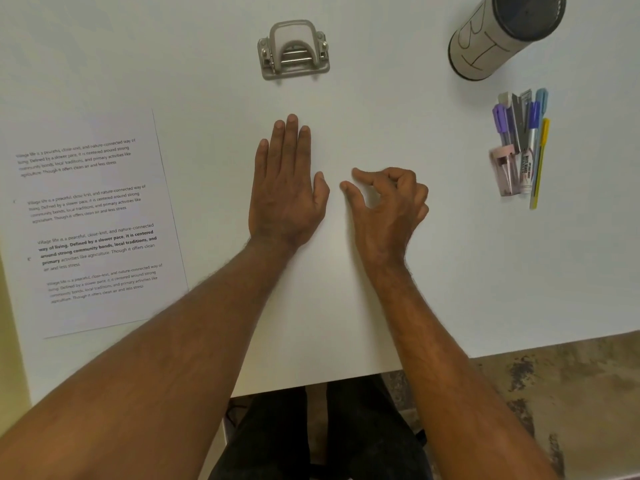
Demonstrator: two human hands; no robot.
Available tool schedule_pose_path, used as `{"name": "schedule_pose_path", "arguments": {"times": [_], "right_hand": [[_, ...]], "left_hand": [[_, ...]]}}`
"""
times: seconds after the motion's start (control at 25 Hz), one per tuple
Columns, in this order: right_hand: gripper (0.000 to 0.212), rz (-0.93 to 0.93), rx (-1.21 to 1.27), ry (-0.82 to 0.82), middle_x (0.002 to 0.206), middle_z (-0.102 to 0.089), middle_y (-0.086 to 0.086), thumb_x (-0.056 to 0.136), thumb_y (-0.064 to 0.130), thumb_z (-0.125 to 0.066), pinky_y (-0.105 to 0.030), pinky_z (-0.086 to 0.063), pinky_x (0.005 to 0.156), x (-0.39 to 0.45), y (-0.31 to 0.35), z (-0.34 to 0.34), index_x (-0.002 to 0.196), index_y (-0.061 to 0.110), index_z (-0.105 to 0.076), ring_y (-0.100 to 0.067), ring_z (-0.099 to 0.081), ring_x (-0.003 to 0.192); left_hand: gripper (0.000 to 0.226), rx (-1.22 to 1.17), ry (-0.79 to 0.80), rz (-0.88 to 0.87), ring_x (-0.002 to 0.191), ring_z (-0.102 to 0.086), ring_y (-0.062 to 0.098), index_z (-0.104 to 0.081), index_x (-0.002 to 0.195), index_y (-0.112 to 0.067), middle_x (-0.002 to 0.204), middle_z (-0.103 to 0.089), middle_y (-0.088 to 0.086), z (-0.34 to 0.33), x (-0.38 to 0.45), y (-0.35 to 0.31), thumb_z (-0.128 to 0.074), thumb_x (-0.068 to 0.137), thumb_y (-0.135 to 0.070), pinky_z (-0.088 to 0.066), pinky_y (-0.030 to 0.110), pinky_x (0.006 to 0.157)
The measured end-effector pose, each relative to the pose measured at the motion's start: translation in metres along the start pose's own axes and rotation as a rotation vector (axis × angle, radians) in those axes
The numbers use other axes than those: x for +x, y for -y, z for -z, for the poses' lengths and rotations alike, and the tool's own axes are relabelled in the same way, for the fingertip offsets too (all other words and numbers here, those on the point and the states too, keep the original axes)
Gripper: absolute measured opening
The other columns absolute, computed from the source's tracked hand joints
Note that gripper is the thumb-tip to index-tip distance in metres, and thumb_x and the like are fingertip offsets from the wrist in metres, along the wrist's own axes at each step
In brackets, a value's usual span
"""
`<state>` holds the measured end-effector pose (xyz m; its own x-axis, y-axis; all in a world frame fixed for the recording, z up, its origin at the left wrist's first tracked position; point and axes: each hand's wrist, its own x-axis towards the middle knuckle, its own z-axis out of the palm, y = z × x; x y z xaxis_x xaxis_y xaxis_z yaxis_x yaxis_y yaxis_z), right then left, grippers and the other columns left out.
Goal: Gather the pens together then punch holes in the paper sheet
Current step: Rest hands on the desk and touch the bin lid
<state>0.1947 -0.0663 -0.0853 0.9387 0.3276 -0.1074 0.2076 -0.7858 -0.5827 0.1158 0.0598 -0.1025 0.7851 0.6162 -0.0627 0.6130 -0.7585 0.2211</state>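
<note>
The pens (523, 143) lie bunched at our far right, so we judge the paper sheet (93, 220), at far left, next: light and floppy, best pinched at an edge. It goes to the hole punch (293, 50) ahead. Our left hand (285, 188) lies flat on the table (381, 98); our right hand (384, 202) is loosely curled, holding nothing.

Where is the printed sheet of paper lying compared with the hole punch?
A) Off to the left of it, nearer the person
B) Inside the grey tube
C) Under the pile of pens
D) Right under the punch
A: the printed sheet lies flat at the table's left edge, while the hole punch stands apart from it, farther back near the middle.
</note>
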Motion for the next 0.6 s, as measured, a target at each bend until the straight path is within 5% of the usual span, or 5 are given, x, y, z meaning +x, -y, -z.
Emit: {"name": "schedule_pose_path", "arguments": {"times": [0.28, 0.6], "right_hand": [[0.008, 0.077, -0.042, -0.033, 0.107, -0.065, 0.014, 0.096, 0.041, -0.071, -0.024, -0.028, 0.089, -0.003, 0.008, -0.002, 0.099, 0.035, -0.076, -0.01, -0.052, 0.105], [0.022, 0.318, -0.427, 0.038, 0.106, -0.063, -0.006, 0.108, 0.019, -0.044, -0.037, -0.035, 0.081, 0.005, 0.013, -0.006, 0.109, 0.016, -0.066, -0.025, -0.055, 0.096]], "left_hand": [[0.069, -0.008, -0.011, 0.001, 0.162, -0.009, 0.027, -0.015, 0.164, -0.007, 0.174, -0.011, 0.013, 0.0, 0.0, 0.0, -0.031, 0.104, -0.036, -0.012, 0.047, 0.131], [0.069, -0.001, -0.007, 0.002, 0.162, -0.008, 0.027, -0.015, 0.164, -0.007, 0.174, -0.01, 0.013, 0.0, 0.0, 0.0, -0.031, 0.104, -0.036, -0.013, 0.047, 0.131]]}}
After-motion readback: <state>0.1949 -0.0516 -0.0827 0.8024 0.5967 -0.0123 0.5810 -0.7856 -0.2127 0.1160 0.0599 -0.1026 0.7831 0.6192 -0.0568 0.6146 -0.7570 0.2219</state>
